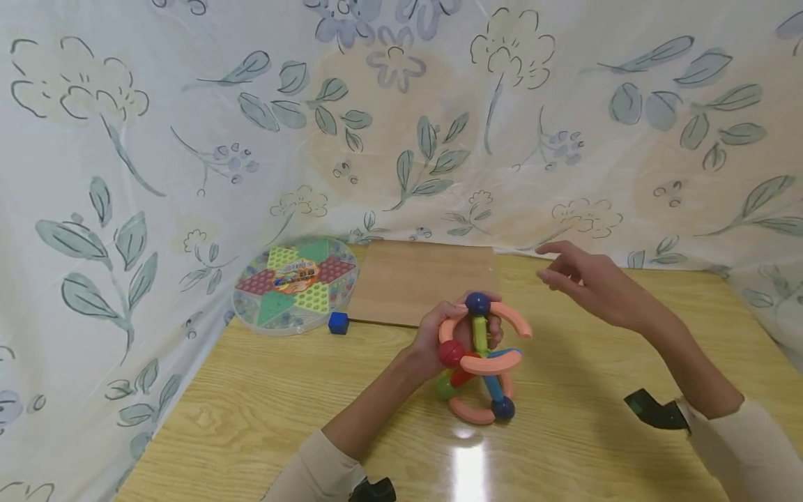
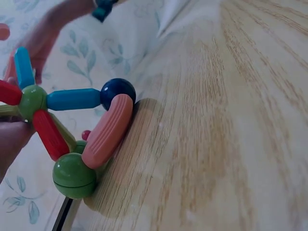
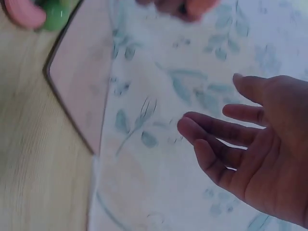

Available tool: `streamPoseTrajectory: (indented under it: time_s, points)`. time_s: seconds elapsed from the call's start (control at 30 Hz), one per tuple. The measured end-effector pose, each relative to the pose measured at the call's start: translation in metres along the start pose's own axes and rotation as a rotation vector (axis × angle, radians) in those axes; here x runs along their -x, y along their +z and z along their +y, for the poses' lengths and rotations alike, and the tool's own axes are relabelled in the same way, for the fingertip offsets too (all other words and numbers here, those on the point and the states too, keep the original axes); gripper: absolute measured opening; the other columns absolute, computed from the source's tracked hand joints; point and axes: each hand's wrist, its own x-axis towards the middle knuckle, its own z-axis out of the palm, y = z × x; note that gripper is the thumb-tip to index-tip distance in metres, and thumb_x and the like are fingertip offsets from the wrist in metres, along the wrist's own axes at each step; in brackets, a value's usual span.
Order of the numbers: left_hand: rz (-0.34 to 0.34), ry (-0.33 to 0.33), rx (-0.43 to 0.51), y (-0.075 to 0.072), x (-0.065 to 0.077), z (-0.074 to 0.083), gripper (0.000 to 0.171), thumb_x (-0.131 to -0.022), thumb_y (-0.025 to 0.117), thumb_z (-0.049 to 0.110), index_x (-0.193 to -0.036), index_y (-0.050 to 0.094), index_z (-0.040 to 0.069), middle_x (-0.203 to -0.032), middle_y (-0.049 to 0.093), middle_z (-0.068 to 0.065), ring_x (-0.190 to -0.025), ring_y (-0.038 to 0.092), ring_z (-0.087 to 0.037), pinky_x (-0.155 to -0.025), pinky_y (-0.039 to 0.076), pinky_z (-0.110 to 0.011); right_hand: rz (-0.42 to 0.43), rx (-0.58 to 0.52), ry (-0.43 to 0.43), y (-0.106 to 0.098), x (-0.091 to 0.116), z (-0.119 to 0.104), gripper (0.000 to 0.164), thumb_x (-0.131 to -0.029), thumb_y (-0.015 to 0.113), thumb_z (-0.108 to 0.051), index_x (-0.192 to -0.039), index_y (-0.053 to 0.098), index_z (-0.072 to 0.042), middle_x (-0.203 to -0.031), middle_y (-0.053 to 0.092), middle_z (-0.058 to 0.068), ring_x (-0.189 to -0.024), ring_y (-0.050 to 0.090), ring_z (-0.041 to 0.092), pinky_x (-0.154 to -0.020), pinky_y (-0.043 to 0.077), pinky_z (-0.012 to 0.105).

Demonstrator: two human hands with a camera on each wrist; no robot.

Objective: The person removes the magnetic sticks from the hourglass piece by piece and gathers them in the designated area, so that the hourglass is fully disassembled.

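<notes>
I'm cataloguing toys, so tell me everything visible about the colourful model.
The colourful model is an open frame: navy, red and green balls joined by straight red, blue and lime rods and curved salmon pieces, seemingly plastic. One upper curve ends free. The left hand grips its upper part above the wooden table; contact beneath is unclear.

We see two plain cream sleeves, the left sleeve (image 1: 316,468) and the right sleeve (image 1: 746,446), their soft cloth lightly creased and ending partway along the forearms. At the right cuff (image 1: 721,413) we notice a small black device (image 1: 655,411), bent in outline, with a dark green sheen at its outer end. A second black device (image 1: 374,491), chunky and partly cut off, sits by the left cuff (image 1: 343,453). Beyond the cloth, we find bare forearms and ungloved fingers (image 3: 211,166).
</notes>
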Motion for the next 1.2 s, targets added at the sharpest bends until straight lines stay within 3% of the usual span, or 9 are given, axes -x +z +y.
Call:
streamPoseTrajectory:
  time_s: [0.17, 0.37, 0.67, 0.93, 1.2]
  points:
    - [0.02, 0.004, -0.006, 0.001, 0.0, 0.001, 0.041, -0.096, 0.032, 0.021, -0.127, 0.058, 0.02, -0.098, 0.066, 0.001, -0.092, 0.061, -0.013, -0.093, 0.053, -0.022, -0.132, -0.088, -0.002, 0.008, 0.014, -0.037, 0.047, -0.109, 0.057, -0.03, -0.15, 0.046, -0.01, -0.096, 0.074, -0.004, -0.08, 0.062, 0.006, -0.069, 0.052, 0.025]
    - [0.049, 0.024, -0.089, 0.003, 0.001, 0.0, 0.041, -0.093, 0.031, 0.022, -0.129, 0.05, 0.018, -0.098, 0.062, 0.0, -0.09, 0.06, -0.013, -0.091, 0.054, -0.023, -0.245, -0.18, -0.053, 0.022, 0.025, -0.048, 0.041, -0.108, 0.059, -0.026, -0.146, 0.05, -0.012, -0.087, 0.071, -0.014, -0.076, 0.062, -0.001, -0.067, 0.053, 0.024]
    - [0.08, 0.023, -0.104, 0.002, 0.001, 0.001, 0.042, -0.092, 0.03, 0.021, -0.129, 0.051, 0.019, -0.099, 0.061, 0.0, -0.09, 0.058, -0.013, -0.09, 0.054, -0.023, -0.218, -0.217, -0.111, 0.028, 0.026, -0.05, 0.04, -0.106, 0.063, -0.023, -0.144, 0.053, -0.014, -0.089, 0.072, -0.013, -0.077, 0.064, -0.002, -0.067, 0.054, 0.024]
    - [0.068, 0.023, -0.118, 0.004, 0.001, 0.003, 0.043, -0.092, 0.029, 0.022, -0.131, 0.048, 0.018, -0.098, 0.058, 0.0, -0.088, 0.055, -0.014, -0.087, 0.052, -0.023, -0.202, -0.134, -0.124, 0.027, 0.022, -0.051, 0.044, -0.101, 0.069, -0.017, -0.143, 0.056, -0.013, -0.087, 0.072, -0.014, -0.077, 0.064, -0.004, -0.068, 0.056, 0.023]
    - [0.043, 0.061, -0.145, 0.005, 0.0, 0.002, 0.042, -0.093, 0.028, 0.022, -0.13, 0.048, 0.021, -0.092, 0.059, 0.001, -0.08, 0.053, -0.014, -0.083, 0.047, -0.027, -0.117, -0.033, -0.167, 0.023, 0.022, -0.056, 0.048, -0.095, 0.075, -0.009, -0.141, 0.062, -0.013, -0.082, 0.066, -0.015, -0.071, 0.054, -0.002, -0.062, 0.051, 0.02]
